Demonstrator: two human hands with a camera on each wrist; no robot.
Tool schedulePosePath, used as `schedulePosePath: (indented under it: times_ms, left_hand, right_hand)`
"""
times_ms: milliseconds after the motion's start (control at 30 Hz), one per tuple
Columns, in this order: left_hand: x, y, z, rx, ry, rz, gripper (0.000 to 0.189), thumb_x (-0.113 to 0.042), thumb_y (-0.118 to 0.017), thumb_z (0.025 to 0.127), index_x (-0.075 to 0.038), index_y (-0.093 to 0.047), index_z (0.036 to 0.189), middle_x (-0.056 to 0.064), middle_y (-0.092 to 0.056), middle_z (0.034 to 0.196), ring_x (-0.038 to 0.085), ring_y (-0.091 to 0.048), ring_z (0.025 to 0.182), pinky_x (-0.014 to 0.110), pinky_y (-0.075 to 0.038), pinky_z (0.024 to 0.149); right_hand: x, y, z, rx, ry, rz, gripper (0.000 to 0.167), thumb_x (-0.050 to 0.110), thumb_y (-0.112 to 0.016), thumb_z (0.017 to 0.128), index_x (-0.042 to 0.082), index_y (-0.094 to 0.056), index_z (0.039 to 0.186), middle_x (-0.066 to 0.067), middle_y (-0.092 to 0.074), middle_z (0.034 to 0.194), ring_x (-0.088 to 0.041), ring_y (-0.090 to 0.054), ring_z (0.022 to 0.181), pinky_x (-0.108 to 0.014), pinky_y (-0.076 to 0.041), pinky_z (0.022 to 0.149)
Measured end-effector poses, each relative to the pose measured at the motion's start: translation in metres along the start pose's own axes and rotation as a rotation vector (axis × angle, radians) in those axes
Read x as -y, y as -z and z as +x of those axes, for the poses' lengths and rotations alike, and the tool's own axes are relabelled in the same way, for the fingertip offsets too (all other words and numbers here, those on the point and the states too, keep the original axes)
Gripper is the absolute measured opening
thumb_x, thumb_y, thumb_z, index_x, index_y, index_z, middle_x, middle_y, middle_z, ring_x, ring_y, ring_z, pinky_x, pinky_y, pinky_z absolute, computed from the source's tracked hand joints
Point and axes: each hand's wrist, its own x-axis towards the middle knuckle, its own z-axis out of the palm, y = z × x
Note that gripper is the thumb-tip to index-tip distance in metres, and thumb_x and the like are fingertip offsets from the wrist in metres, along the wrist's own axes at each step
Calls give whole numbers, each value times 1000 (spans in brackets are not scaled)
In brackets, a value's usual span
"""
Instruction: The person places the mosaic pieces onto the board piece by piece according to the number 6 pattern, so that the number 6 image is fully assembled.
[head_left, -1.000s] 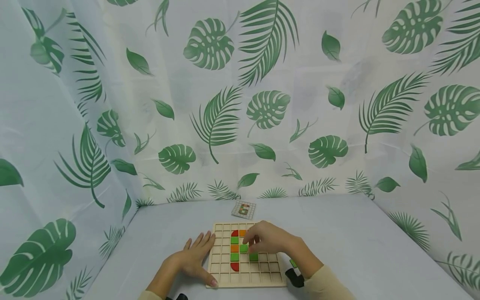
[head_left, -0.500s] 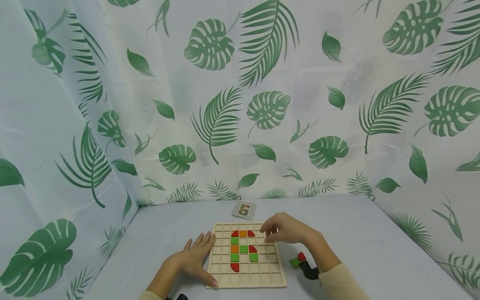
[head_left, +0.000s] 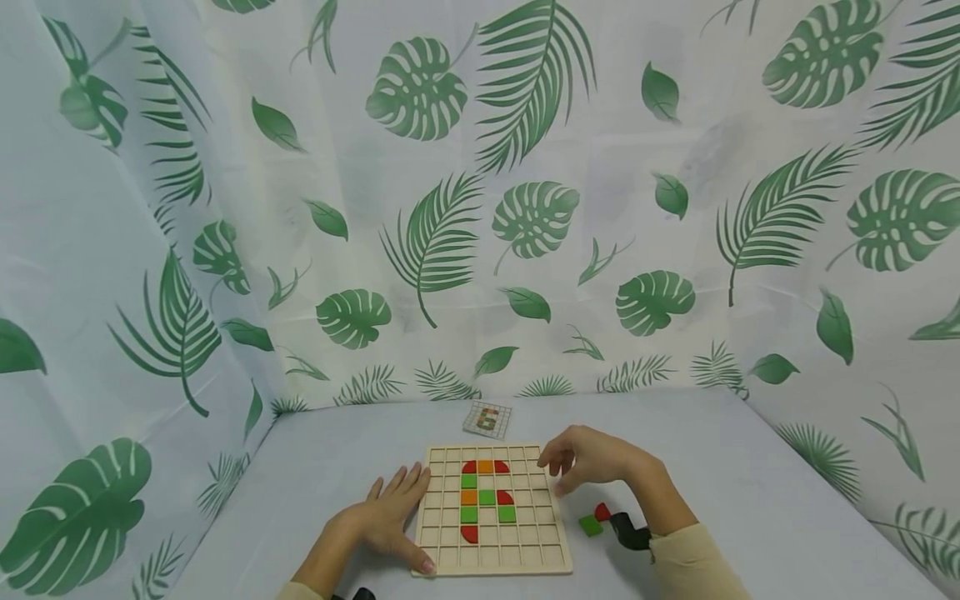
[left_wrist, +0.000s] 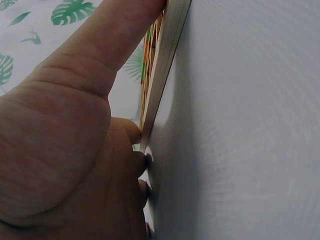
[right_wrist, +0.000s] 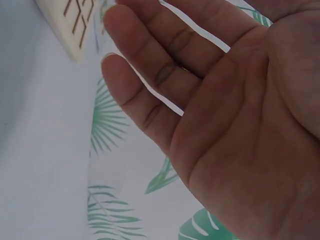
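Observation:
A wooden grid board (head_left: pixel 528 533) lies on the table with red, orange and green tiles in some cells. Among them are an orange square tile (head_left: pixel 485 467), a green square tile (head_left: pixel 507 514) and a red rounded tile (head_left: pixel 506 497). My left hand (head_left: pixel 393 517) lies with fingers spread along the board's left side, its thumb on the near left corner; the left wrist view shows the thumb at the board's edge (left_wrist: pixel 167 65). Over the board's right edge hovers my right hand (head_left: pixel 592 458), fingers loosely bent; its palm (right_wrist: pixel 235 125) holds nothing.
Right of the board, a loose green square tile (head_left: pixel 591 526) and a red tile (head_left: pixel 602 512) lie by the black wrist strap (head_left: pixel 630 533). Behind the board is a small card (head_left: pixel 487 419) with a coloured grid pattern. A leaf-printed curtain (head_left: pixel 450 250) surrounds the table.
My right hand has moved right, from over the middle tiles to the board's right edge, uncovering the red tiles there and the loose tiles beside the board. The left hand has stayed put.

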Motion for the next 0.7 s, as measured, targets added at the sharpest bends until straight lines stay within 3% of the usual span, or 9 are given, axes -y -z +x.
schedulePosePath:
  times_ms: [133,267,467,700]
  left_hand:
    - [0,0,0,1,-2,-10,144,-77,-85,63,-9,-12,168,17,-8,176,42,-4,162,70,-4,126]
    - [0,1,0,2,0,-16,144,-77,-85,63,-9,-12,168,17,-7,176,42,-4,162,70,-3,126]
    - [-1,0,0,0,1,-2,144,-77,-85,63,-9,-13,168,17,-8,176,42,-4,163,70,-4,126]
    - [-1,1,-1,-2,-2,1,144,-77,-85,64,-9,-12,168,17,-8,176,42,-5,162,70,-4,126]
  right_hand:
    - [0,1,-3,32,-37,15,31,9,-89,80,9,-78,109,-2,-74,93,-16,-65,85,-31,-55,71]
    - [2,-1,-7,48,-136,4,23,3,-90,75,11,-78,93,-3,-73,87,-18,-63,80,-33,-53,68]
    - [4,-10,-8,79,-324,-140,31,2,-94,68,15,-72,84,0,-66,88,-19,-58,81,-37,-50,70]
    - [4,-17,-2,138,-409,-284,45,10,-101,61,18,-64,87,4,-62,88,-17,-56,82,-37,-51,74]
